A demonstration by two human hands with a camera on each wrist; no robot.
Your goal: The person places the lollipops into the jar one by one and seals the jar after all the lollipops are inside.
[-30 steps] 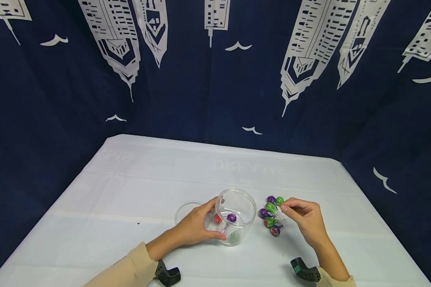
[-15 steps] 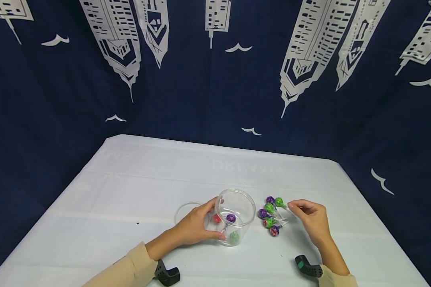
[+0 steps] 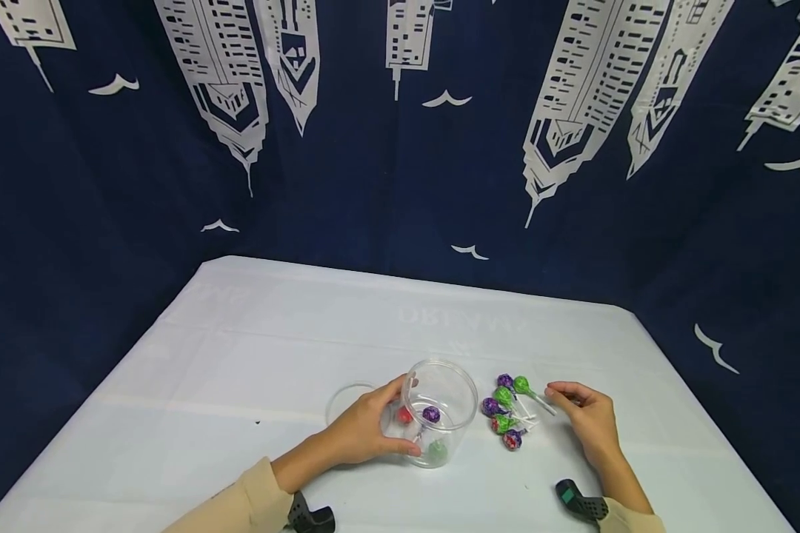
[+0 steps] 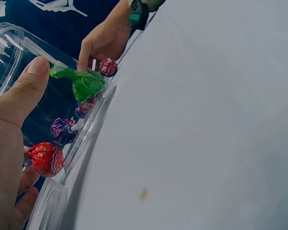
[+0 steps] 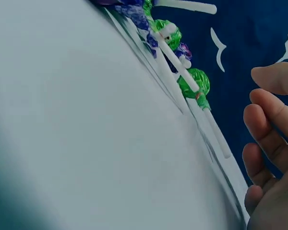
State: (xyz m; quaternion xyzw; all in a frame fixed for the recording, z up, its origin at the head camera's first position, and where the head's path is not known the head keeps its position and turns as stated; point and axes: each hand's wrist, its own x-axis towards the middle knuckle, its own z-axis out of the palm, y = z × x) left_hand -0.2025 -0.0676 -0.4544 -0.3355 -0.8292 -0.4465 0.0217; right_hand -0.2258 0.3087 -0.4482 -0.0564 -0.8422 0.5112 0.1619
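Observation:
My left hand grips a clear plastic jar from its left side, thumb in front and fingers round the back. Inside the jar lie a red lollipop, a purple lollipop and a green lollipop. To the right of the jar, several wrapped lollipops are bunched on the table, among them a purple one. At the bunch's far right a green lollipop lies with its white stick pointing toward my right hand. That hand's fingers are loosely bent, thumb and fingertips apart, with nothing between them.
A clear round lid lies on the white table, partly behind my left hand. A dark blue cloth with white building prints hangs behind the table. Each wrist carries a black device.
My right hand has drawn the green lollipop's stick out to the right, let go of it and moved slightly farther right. The left hand keeps its grip on the jar.

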